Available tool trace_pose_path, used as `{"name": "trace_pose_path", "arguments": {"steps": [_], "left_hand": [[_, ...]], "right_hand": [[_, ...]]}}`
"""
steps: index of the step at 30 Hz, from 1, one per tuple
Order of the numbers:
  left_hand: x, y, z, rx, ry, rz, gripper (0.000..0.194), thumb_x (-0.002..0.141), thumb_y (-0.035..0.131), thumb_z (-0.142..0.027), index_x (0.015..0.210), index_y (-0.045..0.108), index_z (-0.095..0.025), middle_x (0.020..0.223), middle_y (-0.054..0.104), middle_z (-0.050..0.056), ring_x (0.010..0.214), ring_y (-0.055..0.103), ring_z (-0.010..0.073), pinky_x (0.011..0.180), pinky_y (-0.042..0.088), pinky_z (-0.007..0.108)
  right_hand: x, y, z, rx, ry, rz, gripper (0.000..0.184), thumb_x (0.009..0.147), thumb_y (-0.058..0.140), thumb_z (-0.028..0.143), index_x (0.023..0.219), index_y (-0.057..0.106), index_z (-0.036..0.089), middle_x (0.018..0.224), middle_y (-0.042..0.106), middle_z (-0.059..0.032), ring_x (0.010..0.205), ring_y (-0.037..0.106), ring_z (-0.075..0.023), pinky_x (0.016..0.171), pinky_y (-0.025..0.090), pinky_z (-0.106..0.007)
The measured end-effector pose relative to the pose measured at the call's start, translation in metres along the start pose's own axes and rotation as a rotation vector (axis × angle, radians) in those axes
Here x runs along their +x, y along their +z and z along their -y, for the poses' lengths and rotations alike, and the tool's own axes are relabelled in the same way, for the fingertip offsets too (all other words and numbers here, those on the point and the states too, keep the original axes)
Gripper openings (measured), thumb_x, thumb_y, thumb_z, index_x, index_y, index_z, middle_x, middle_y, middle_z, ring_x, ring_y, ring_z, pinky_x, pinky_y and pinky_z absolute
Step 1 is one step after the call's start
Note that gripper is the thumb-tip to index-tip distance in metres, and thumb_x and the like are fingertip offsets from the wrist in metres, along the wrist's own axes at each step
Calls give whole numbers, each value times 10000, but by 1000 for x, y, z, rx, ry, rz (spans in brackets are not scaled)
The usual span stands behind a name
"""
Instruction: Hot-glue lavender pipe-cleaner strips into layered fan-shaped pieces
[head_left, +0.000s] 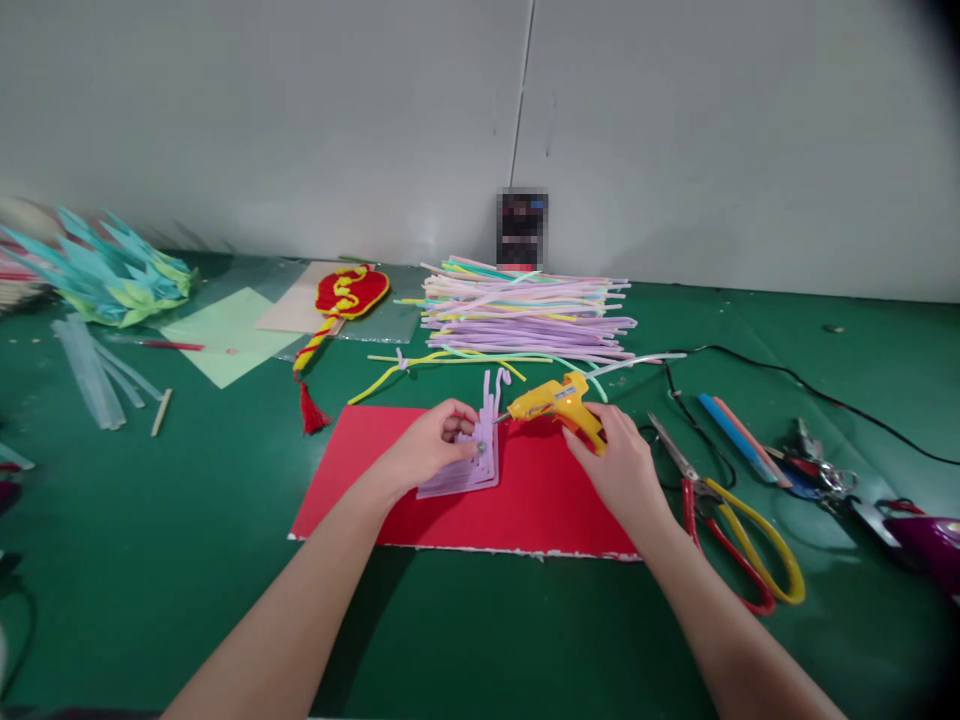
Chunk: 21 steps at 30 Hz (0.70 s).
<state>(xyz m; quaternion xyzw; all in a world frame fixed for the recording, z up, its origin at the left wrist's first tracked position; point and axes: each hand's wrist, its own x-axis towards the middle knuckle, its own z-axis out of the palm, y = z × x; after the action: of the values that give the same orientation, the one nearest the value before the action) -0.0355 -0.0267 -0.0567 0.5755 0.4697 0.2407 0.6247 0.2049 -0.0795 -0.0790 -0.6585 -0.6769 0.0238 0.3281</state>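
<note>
A yellow hot glue gun (551,398) is held in my right hand (621,455), fingers wrapped round its handle. Its nozzle points left and reaches the right edge of a lilac piece made of bent pipe cleaners (485,462). This piece lies on a red board (540,510), with several loose ends standing up at its top right. My left hand (431,445) pinches the lilac piece from the left; part of the piece is hidden beneath the fingers. A clear glue stick (634,362) sticks out from the back of the gun.
Behind the board lies a pile of pastel pipe cleaners (525,315). Scissors (731,520), a black cord (810,385), and keys (825,475) are at right. A red and yellow fan (351,293), clear glue sticks (90,375) and a turquoise spiky craft (124,275) lie at left.
</note>
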Motion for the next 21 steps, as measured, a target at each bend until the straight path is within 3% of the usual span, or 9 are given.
{"name": "trace_pose_path", "arguments": {"steps": [21], "left_hand": [[2,0,7,-27,30,17,292,633,607,-105,887,482,-176,859,515,11,774,532,127,653,421,259]], "right_hand": [[3,5,-3,1,32,-32,288,816,517,356,1043,506,179,952,596,-103,909,549,-246,793,464,-398]]}}
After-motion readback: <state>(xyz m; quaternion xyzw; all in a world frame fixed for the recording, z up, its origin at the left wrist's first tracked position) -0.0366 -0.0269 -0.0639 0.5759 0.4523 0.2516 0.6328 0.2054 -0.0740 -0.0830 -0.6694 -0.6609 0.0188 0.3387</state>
